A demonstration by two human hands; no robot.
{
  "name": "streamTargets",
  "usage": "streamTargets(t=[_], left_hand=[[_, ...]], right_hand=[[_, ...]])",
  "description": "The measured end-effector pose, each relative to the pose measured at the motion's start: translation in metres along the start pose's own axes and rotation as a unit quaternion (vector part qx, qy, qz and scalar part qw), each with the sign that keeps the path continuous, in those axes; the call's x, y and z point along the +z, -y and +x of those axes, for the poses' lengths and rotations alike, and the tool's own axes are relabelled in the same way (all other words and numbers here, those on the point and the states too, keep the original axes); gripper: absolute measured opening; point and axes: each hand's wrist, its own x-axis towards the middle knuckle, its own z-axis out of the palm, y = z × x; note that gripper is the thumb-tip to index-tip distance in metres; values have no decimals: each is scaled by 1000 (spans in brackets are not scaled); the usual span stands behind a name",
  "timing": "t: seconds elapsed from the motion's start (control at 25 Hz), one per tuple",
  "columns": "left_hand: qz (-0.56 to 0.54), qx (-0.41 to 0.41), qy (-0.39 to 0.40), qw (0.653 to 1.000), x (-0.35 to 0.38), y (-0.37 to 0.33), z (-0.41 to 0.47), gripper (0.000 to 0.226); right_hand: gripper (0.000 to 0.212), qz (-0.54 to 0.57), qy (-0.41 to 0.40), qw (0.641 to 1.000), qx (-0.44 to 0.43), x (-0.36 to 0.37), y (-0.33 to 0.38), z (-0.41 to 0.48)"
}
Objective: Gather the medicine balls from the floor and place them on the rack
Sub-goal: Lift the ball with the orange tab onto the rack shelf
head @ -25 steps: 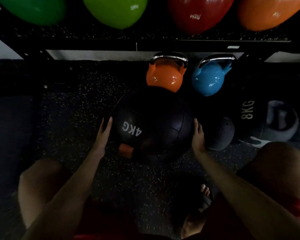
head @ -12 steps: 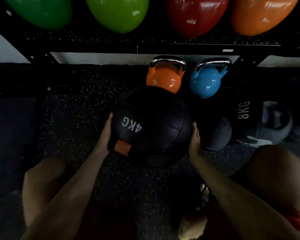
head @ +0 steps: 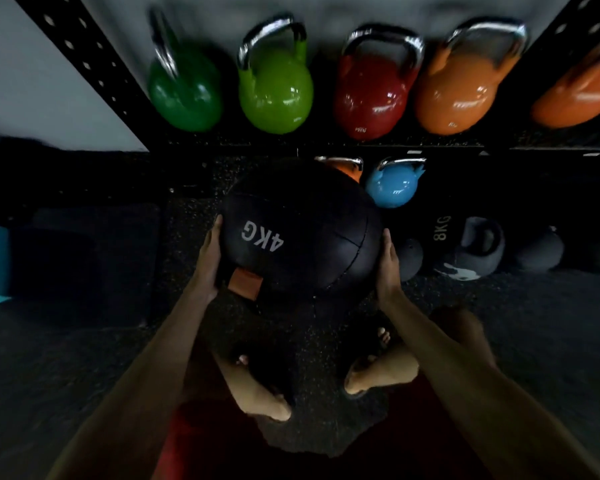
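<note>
Fingers (head: 217,233) of left hand (head: 209,263) and right hand (head: 389,263) press flat on opposite sides of the medicine ball (head: 302,233). Straight ahead lies the rack (head: 430,146).

4KG medicine ball (head: 298,233) is pressed between the left hand (head: 208,261) on its left side and the right hand (head: 388,265) on its right. Behind it, the rack shelf (head: 430,144) carries a row of kettlebells (head: 276,91). Beneath the shelf, right of the ball, stands a floor kettlebell (head: 392,185). Further right, an 8KG ball (head: 440,237) lies on the floor (head: 101,341).
</note>
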Motion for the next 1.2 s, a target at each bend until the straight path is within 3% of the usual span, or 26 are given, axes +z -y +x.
streamTargets(t=[0.2,0.36,0.44,0.52,0.56,0.64,0.76,0.88,1.2], left_hand=[[-55,62,34,996,19,-138,-137,72],[-86,151,48,984,45,-242,-216,44],[-78,190,35,978,50,-289,-247,55],[-100,221,65,968,57,-334,-268,67],[-119,235,69,962,62,-355,-282,52],[-108,278,69,952,72,-395,-315,33],[-65,325,73,941,74,-439,-346,46],[-71,367,89,923,72,-487,-375,61],[-110,489,82,861,87,-605,-428,54]], right_hand=[[64,15,6,997,-76,-9,152,-93],[62,28,9,986,-167,-11,263,-148],[63,49,9,976,-214,-12,316,-173],[52,64,2,964,-257,-12,365,-185],[46,63,-4,961,-268,-12,390,-194],[56,72,-2,949,-308,-10,432,-207],[78,82,5,936,-342,-8,483,-228],[69,106,15,919,-379,-7,531,-245],[63,139,47,869,-473,13,668,-269]])
